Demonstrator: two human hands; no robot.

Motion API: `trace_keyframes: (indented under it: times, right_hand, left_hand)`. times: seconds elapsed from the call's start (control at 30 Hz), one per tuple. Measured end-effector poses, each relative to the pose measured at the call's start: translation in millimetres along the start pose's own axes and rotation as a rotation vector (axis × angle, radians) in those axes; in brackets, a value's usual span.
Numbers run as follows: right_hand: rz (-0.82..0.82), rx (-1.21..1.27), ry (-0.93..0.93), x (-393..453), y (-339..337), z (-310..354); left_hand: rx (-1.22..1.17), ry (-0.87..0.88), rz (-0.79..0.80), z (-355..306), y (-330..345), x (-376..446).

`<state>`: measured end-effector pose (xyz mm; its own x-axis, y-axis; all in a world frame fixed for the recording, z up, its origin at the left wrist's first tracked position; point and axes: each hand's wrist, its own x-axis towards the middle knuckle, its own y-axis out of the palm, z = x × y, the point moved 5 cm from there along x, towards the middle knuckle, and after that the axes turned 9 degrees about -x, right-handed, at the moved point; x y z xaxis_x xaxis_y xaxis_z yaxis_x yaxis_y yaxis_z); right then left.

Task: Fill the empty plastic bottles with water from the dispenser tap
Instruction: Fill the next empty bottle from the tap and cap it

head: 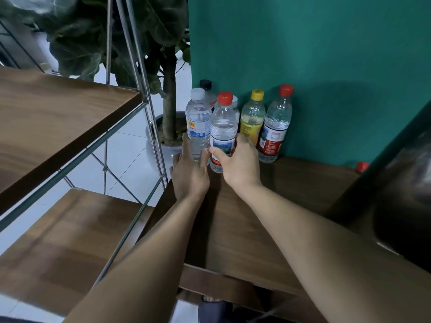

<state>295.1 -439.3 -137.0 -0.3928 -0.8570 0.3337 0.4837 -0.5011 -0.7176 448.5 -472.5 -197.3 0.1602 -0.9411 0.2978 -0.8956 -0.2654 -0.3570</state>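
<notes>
Several plastic bottles stand upright at the far end of a dark wooden table [245, 229], against a green wall. My right hand [240, 164] grips the red-capped clear bottle [222, 122] low on its label. My left hand [189, 173] is curled round the base of the white-capped clear bottle [198, 120] beside it. Behind these stand a black-capped bottle [205, 86] and another, mostly hidden. To the right are a yellow-capped yellow bottle [253, 117] and a second red-capped bottle [276, 127]. No dispenser tap shows.
A wood-and-metal shelf unit [70, 117] fills the left side. A potted plant [169, 127] stands on the tiled floor beyond the table's left end. A dark rounded object [401, 201] sits at the right edge, with a red cap [362, 167] behind it.
</notes>
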Motion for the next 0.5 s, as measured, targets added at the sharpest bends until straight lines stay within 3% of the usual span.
trace_keyframes:
  times: [0.27,0.5]
  right_hand:
    - [0.132,0.071,0.161,-49,-27,-21]
    - [0.088,0.195,0.076,-115,-129,-8]
  left_hand:
    - [-0.1,-0.093,0.012,-15,-28,-44]
    - [-0.15,0.167,0.121,-100,-67,-127]
